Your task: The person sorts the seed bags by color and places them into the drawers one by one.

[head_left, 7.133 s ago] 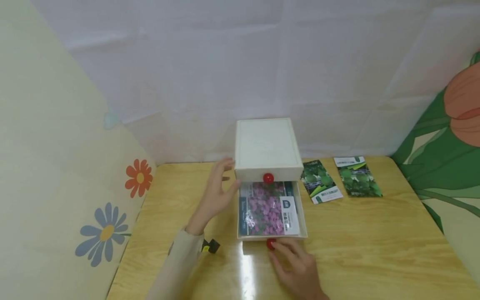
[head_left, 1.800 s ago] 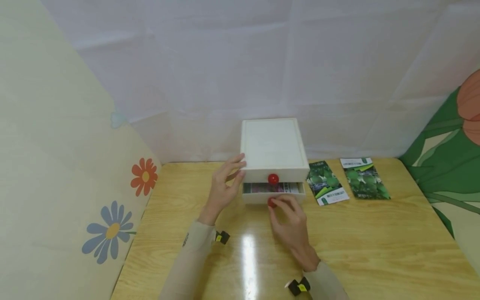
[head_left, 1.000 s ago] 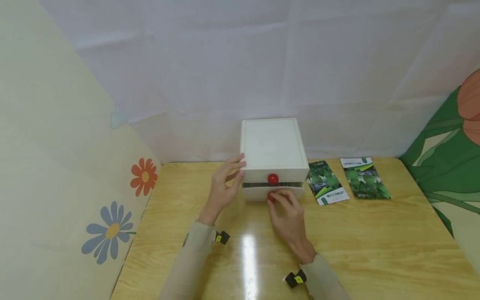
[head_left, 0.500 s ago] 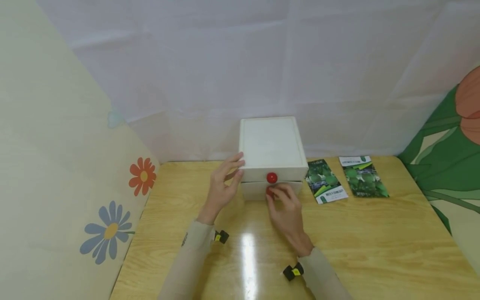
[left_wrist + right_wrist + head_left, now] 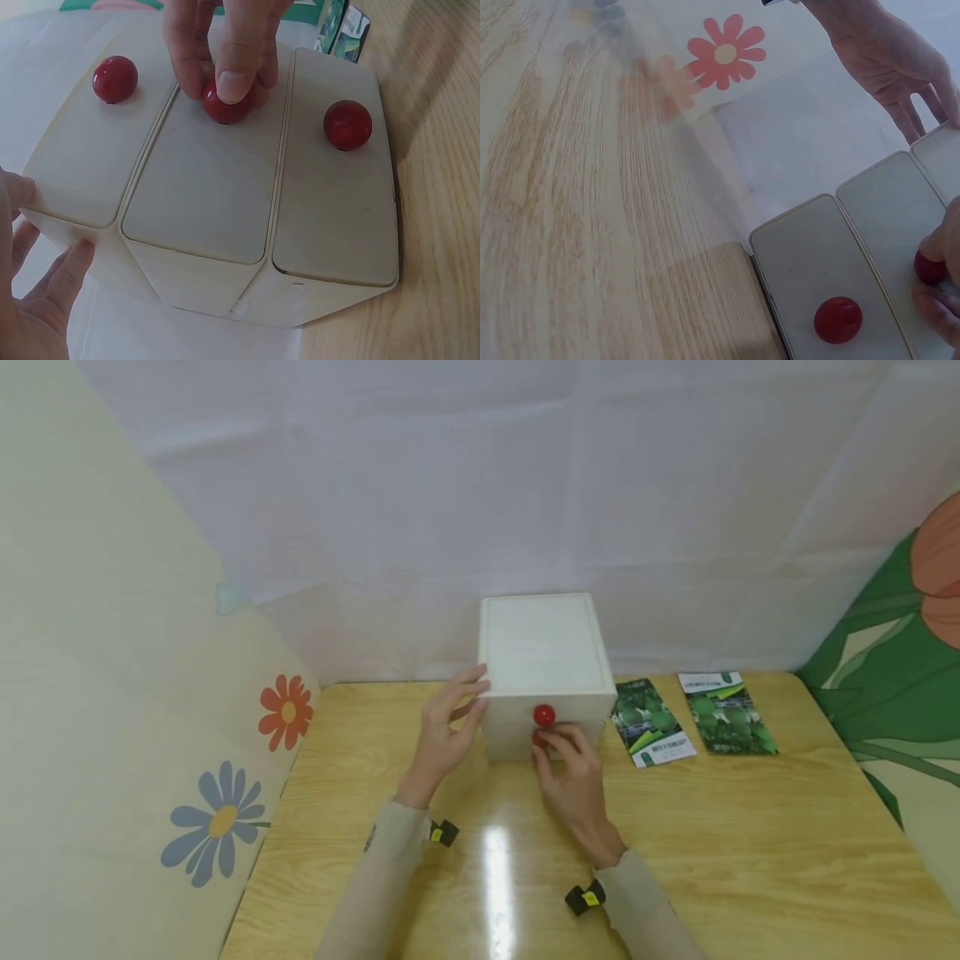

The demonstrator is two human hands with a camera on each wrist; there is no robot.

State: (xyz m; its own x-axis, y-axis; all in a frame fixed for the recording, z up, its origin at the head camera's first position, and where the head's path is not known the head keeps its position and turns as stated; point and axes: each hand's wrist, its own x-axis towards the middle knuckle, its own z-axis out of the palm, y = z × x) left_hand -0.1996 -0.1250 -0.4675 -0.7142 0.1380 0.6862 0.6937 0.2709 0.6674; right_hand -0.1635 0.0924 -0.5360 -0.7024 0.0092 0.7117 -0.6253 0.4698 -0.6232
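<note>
A white drawer box (image 5: 543, 643) stands at the back of the table. Three drawer fronts, each with a round red knob, show in the left wrist view. The fingers of my right hand (image 5: 577, 785) pinch the middle knob (image 5: 225, 110), and that drawer front sits flush with its neighbours. My left hand (image 5: 441, 739) touches the box's left side near the top front corner, its fingers extended along the side. The top knob (image 5: 115, 79) and the bottom knob (image 5: 347, 125) are untouched.
Two flat packets with green leaf pictures lie right of the box, a nearer packet (image 5: 652, 725) and a farther packet (image 5: 727, 714). A white cloth (image 5: 420, 510) hangs behind the wooden table (image 5: 750, 852). Flower-printed panels flank it on both sides.
The middle drawer, pulled far out earlier with a pink-flower packet inside, has slid in until flush. My right hand has moved forward with its knob; my left hand stays at the box's side.
</note>
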